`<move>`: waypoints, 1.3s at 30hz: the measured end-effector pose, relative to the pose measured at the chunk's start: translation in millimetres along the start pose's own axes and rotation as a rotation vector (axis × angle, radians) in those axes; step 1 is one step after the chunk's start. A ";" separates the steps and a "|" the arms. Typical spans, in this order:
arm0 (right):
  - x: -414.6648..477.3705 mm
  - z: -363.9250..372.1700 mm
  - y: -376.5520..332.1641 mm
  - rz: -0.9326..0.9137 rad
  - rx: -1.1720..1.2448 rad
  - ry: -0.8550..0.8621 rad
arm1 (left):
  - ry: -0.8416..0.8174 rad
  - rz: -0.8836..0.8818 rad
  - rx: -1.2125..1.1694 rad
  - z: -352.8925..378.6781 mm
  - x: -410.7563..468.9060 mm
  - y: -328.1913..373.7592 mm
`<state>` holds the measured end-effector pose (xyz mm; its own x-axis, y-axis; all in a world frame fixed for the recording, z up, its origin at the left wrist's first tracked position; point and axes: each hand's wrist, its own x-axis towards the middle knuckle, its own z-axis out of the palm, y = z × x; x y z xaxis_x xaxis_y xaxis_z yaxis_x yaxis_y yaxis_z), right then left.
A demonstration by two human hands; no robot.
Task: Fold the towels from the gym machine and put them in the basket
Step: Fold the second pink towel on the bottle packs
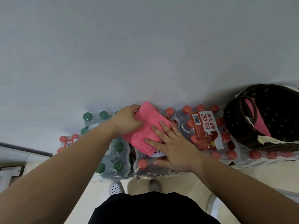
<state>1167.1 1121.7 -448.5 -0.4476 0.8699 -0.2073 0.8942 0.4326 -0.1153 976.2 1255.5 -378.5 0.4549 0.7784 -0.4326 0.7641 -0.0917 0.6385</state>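
Note:
A pink towel (pixel 146 126) lies partly folded on top of shrink-wrapped packs of water bottles, close to the wall. My left hand (pixel 127 120) grips the towel's far left edge with its fingers closed on the cloth. My right hand (pixel 174 146) lies flat with fingers spread, pressing down on the towel's near right part. A dark woven basket (pixel 239 133) with a handle stands on the packs at the right. Inside it lies another pink towel (pixel 258 120), partly hidden by the handle and rim.
Packs of red-capped bottles (pixel 205 126) run from the middle to the right, under the basket. Green-capped packs (pixel 113 159) sit on the left. A pale wall (pixel 145 46) rises right behind them. My feet in white perforated shoes (pixel 115 188) stand on a light floor.

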 end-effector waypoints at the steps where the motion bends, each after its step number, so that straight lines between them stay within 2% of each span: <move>1: 0.9 1.5 1.4 -0.003 0.012 -0.010 | 0.004 -0.013 -0.051 1.1 -2.9 4.0; 4: 3.5 2.0 4.8 -0.008 0.029 -0.047 | 0.013 -0.031 -0.176 7.5 -15.1 20.2; 7: 2.6 1.0 9.4 -0.032 0.114 -0.051 | -0.051 0.045 -0.130 21.2 -27.1 28.7; 12: -1.9 5.3 17.5 -0.108 0.214 0.105 | -0.042 0.305 0.408 59.2 -33.1 10.1; 15: -7.5 6.2 21.2 -0.122 0.287 0.169 | -0.073 0.259 0.586 79.4 -36.8 4.4; 17: -13.8 8.2 21.9 -0.104 0.307 0.269 | -0.052 0.262 0.655 91.9 -40.9 5.3; 20: -23.5 5.5 23.2 0.027 0.368 0.567 | 0.036 0.299 0.714 107.1 -42.1 1.9; 22: -26.2 -1.5 22.5 0.128 0.388 0.641 | 0.081 0.329 0.739 115.6 -43.3 0.7; 24: -23.2 -10.7 20.5 0.183 0.341 0.539 | 0.092 0.365 0.755 123.2 -45.0 -0.9; 29: -11.0 -15.9 17.5 0.165 0.065 0.129 | 0.118 0.442 0.840 126.2 -48.1 -9.2; 33: -16.3 -2.9 17.5 0.233 -0.027 -0.089 | 0.084 0.508 0.917 116.3 -48.8 -23.3; 36: -17.9 1.4 15.9 0.241 -0.036 -0.125 | 0.074 0.531 0.932 114.1 -51.5 -27.1; 39: -15.7 -0.3 14.7 0.261 0.053 -0.108 | 0.085 0.547 0.923 111.5 -50.5 -27.2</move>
<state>1187.3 1114.5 -446.7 -0.2032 0.9189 -0.3382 0.9788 0.1816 -0.0948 983.5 1149.5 -445.0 0.8335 0.5273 -0.1653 0.5331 -0.8460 -0.0105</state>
